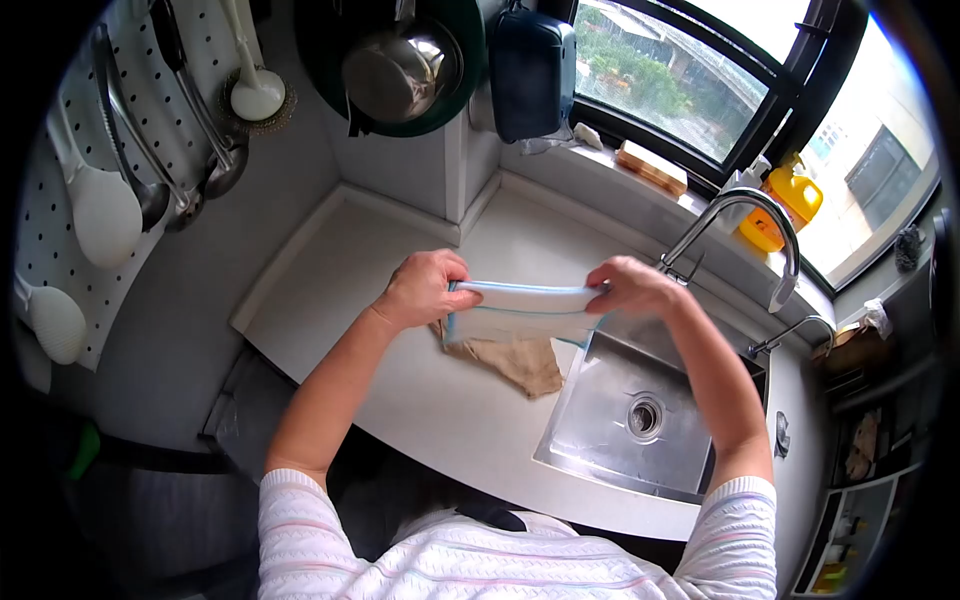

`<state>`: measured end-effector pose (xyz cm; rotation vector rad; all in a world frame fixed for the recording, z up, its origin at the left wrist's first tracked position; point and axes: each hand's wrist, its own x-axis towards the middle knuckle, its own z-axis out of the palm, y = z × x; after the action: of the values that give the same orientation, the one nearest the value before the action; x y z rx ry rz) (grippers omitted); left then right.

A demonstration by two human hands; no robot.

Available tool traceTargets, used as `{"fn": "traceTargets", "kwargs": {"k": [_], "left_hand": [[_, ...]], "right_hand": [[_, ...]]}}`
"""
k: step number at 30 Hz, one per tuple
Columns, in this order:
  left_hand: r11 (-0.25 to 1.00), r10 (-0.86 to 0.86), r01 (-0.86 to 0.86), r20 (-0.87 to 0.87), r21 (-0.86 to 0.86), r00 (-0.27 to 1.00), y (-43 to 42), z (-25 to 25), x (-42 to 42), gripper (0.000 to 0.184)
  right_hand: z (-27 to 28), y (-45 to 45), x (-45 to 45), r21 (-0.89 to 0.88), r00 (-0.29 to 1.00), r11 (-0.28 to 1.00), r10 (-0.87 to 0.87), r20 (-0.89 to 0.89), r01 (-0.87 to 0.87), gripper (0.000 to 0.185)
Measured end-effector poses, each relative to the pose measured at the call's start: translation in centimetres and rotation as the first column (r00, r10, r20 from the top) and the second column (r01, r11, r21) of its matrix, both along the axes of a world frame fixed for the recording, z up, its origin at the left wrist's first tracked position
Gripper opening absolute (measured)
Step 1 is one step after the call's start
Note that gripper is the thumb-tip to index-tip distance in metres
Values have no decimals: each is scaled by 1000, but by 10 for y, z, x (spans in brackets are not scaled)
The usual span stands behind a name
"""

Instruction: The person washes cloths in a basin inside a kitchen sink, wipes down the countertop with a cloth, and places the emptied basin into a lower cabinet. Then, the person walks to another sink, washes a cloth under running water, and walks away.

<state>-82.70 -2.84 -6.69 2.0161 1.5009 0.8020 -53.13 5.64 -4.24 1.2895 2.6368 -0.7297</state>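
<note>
A thin white cloth with blue edging (528,299) is stretched level above the counter. My left hand (425,288) pinches its left end, thumb against the top edge. At the other end, near the sink's far left corner, my right hand (637,287) grips it between thumb and fingers. The lower part of this cloth hangs down and is slightly blurred. Just beneath and behind it lies a crumpled brown cloth (522,366) on the white counter (430,395), partly covered from view.
Right of the cloths is a steel sink (600,430) with a curved tap (720,205). A yellow bottle (785,205) and a sponge-like block (652,168) line the windowsill. Ladles and spatulas (105,215) hang at left; a steel pan (400,75) hangs on the back wall.
</note>
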Motion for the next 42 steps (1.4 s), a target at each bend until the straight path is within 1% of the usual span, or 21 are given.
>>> {"fn": "traceTargets", "kwargs": {"k": [2,5,8,10,12,15,17,18,19,20,23,27,29,30,31,32,34,35,37,40,42], "left_hand": [[997,-3,14,159,-73,987,9,14,2,18],[993,-91,61,319,102,944,31,30,9,18],[968,-81,15,255,249,964,47,74,23,15],[922,-59,-41,242,385,968,67,100,30,15],[805,4,-126,207,580,978,95,130,32,17],[457,170,-258,201,851,965,146,172,32,23],[480,364,-287,109,829,925,161,190,31,30],[488,451,-290,46,823,891,167,194,31,33],[497,534,-296,-19,816,845,171,195,29,35],[510,500,-242,-55,826,864,164,193,28,38],[589,344,-132,-99,798,934,141,170,28,33],[698,128,28,-163,716,978,92,107,29,16],[909,-10,98,-212,406,977,68,54,26,25],[957,-53,123,-256,263,965,59,23,21,25],[984,-96,135,-293,116,951,53,-12,13,25],[995,-78,93,-318,31,945,49,-53,3,25],[1000,-18,23,-364,7,931,37,-110,-11,26],[998,29,-2,-385,70,923,29,-128,-18,26],[998,66,-55,-395,39,916,24,-146,-26,26],[975,57,-129,-358,-179,932,33,-152,-26,24],[965,75,-158,-359,-209,930,38,-144,-25,20]], "right_hand": [[32,15,9,-81,980,977,-194,37,197,32],[71,37,17,-50,922,922,-386,-19,384,31],[114,65,19,39,848,847,-529,-37,531,34],[139,89,14,59,732,752,-615,-294,656,39],[175,119,5,53,675,752,-554,-487,657,34],[221,174,-24,-19,543,801,-422,-726,598,18],[235,187,-63,59,438,771,-295,-849,634,31],[229,217,-74,82,432,808,-223,-874,584,59],[224,215,-95,208,574,789,-213,-790,578,80],[215,216,-111,212,583,820,-173,-794,532,83],[168,244,-126,180,637,930,-71,-767,321,76],[152,229,-111,337,555,854,68,-829,398,50],[136,174,-90,363,404,810,173,-898,461,45],[115,149,-73,271,393,843,78,-916,464,37],[78,131,-55,-85,247,902,-205,-947,423,29],[28,121,-37,-159,323,923,-279,-905,351,27],[-101,77,-14,-556,306,765,-641,-703,325,37],[-163,55,-1,-219,767,859,-512,-387,462,40],[-172,-4,-25,-82,811,863,-498,-306,499,35],[-168,-25,-48,-225,845,855,-507,-170,468,25],[-174,-27,-44,-270,799,847,-526,-292,459,22]]}}
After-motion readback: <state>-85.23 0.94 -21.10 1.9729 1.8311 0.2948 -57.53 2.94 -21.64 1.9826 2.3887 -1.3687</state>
